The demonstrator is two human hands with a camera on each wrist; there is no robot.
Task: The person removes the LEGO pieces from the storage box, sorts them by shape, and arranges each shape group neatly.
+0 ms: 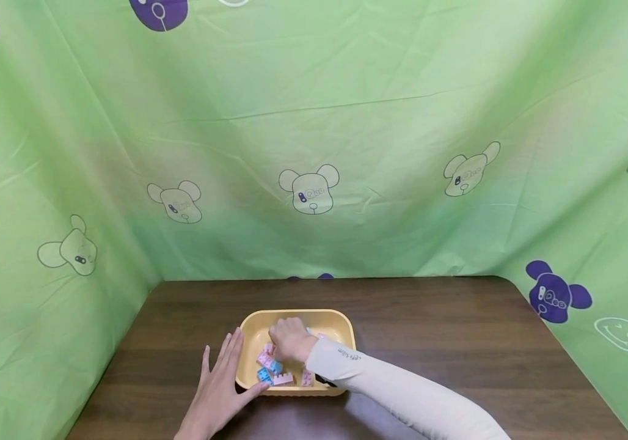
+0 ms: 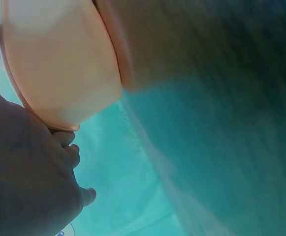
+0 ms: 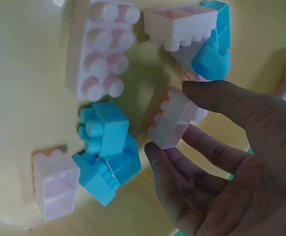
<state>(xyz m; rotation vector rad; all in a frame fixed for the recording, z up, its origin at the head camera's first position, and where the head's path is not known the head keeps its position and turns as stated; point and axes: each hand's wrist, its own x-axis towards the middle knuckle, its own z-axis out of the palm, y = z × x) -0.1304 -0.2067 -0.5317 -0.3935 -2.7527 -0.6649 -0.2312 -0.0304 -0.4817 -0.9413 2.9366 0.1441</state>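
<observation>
A yellow tray (image 1: 250, 339) with raised walls stands on the table and holds pink and blue toy building blocks. Reaching into it, my right hand (image 1: 291, 339) pinches a small pale pink building block (image 3: 171, 123) between thumb and fingertips. Close by in the right wrist view lie a longer pink block (image 3: 76, 59), a pair of blue blocks (image 3: 111, 130) and another pink block (image 3: 58, 187). My left hand (image 1: 216, 391) rests against the tray's left side, fingers straight and thumb along the near rim. Its wrist view shows the tray's outer wall (image 2: 59, 59).
The tray sits on a dark wooden table (image 1: 457, 342). Green cloth (image 1: 380, 134) printed with bear heads hangs behind the table and on both sides. At the upper right of the right wrist view, pink and blue blocks (image 3: 211, 61) lie heaped together.
</observation>
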